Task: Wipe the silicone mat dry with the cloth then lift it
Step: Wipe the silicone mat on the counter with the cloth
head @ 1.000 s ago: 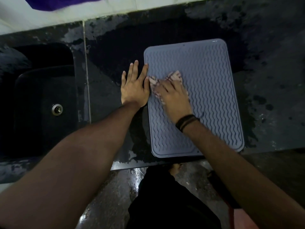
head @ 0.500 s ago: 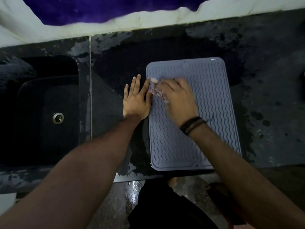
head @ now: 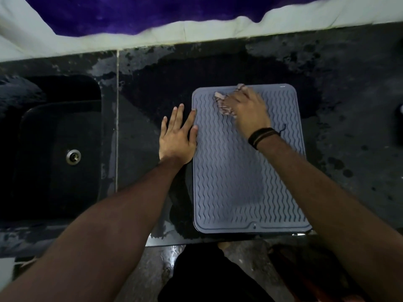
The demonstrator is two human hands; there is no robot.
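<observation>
A grey-blue silicone mat (head: pixel 246 184) with wavy ridges lies flat on the dark countertop, its near edge at the counter's front. My right hand (head: pixel 246 110) presses a small pale crumpled cloth (head: pixel 223 104) onto the mat near its far edge, left of middle. The cloth shows only beyond and beside my fingers. My left hand (head: pixel 177 136) lies flat with fingers spread on the counter, thumb and forefinger touching the mat's left edge.
A dark sink (head: pixel 56 153) with a metal drain (head: pixel 73 157) sits to the left. The wet dark countertop (head: pixel 349 118) extends to the right. A white wall ledge with purple fabric (head: pixel 130 14) runs along the back. My dark-clothed legs and the wet floor show below.
My right hand has slid the cloth from the mat's left-middle up toward the far edge. My left hand has stayed flat at the mat's left edge.
</observation>
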